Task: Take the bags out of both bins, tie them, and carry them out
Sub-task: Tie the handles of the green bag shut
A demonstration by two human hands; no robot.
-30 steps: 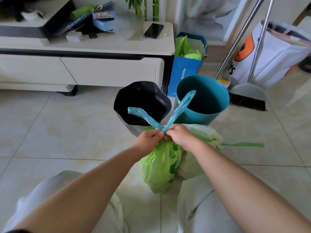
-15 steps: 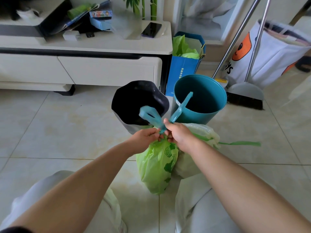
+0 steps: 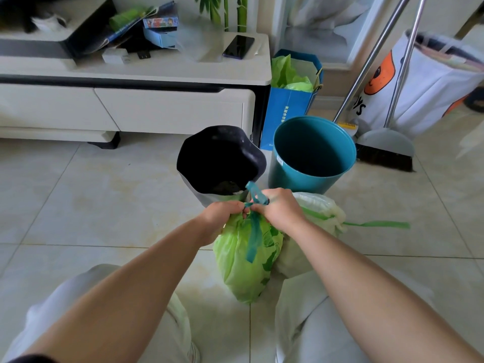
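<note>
Tension matters: our left hand point(image 3: 222, 214) and right hand point(image 3: 278, 208) pinch the ties point(image 3: 253, 239) atop the green bag point(image 3: 242, 273), near the teal bin point(image 3: 288, 176). We should pull evenly, cinching them low.

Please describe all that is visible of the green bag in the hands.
The green bag is thin, translucent plastic with darker leaf prints, full and bulging. It stands on the tiled floor in front of the person, neck gathered. The left hand grips the neck; the right hand pinches its teal tie strips, one end hanging down the front. A white bag sits against it.
</note>
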